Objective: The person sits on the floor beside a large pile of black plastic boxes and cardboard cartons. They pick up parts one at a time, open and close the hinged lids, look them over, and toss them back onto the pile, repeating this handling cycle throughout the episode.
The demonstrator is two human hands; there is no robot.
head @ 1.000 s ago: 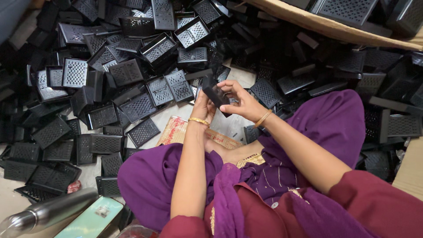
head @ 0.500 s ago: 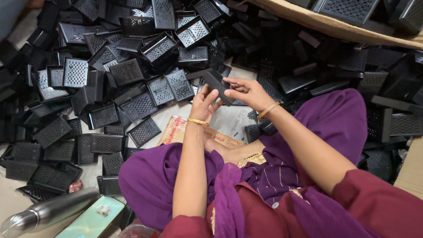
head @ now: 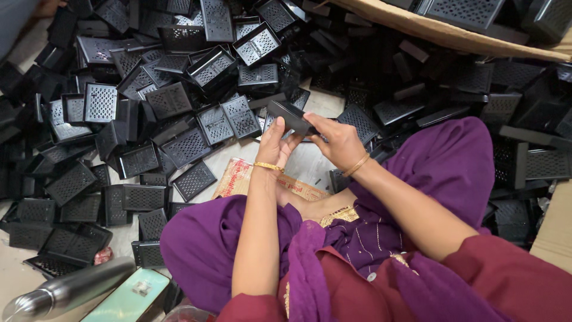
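1. A heap of perforated black parts (head: 149, 119) is filling the left of the frame, unchanged.
2. At centre, the left hand (head: 275, 142) is now closing on the black part (head: 290, 116), which has turned flatter.
3. The right hand (head: 336, 140) is gripping its other end, having shifted rightward.

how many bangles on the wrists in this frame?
2. One gold bangle on the left wrist, just below the left hand; one gold bangle on the right wrist, behind the right hand. None hidden that I can tell.
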